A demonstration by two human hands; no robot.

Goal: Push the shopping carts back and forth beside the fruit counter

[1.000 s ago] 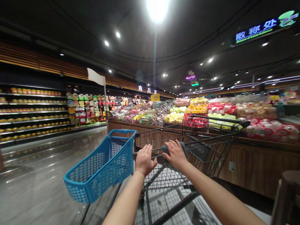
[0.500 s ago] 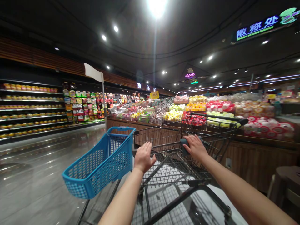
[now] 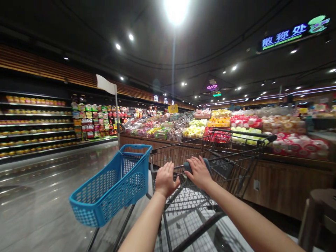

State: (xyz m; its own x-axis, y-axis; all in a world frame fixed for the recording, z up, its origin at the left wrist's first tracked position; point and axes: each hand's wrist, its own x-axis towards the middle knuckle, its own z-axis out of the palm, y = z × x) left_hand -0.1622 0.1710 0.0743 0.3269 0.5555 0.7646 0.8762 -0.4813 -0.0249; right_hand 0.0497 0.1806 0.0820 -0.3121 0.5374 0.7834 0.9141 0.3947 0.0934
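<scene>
A black wire shopping cart [image 3: 181, 206] stands in front of me, its handle side towards me. My left hand [image 3: 165, 179] is closed over the left part of the cart's handlebar, the thumb sticking out to the right. Just to its right, my right hand [image 3: 197, 171] presses a folded blue-grey cloth [image 3: 207, 164] against the handlebar. The cloth shows at both sides of the fingers. Most of the bar under both hands is hidden.
A blue plastic basket cart [image 3: 112, 196] stands at the left, with a white flag [image 3: 105, 84] on a pole behind it. Beyond the cart is a wooden display counter [image 3: 278, 187] heaped with packaged goods. A brown stool [image 3: 321, 199] is at the lower right.
My right hand has slid left along the handlebar with the cloth, closer to my left hand. My left hand has shifted slightly right and down in view.
</scene>
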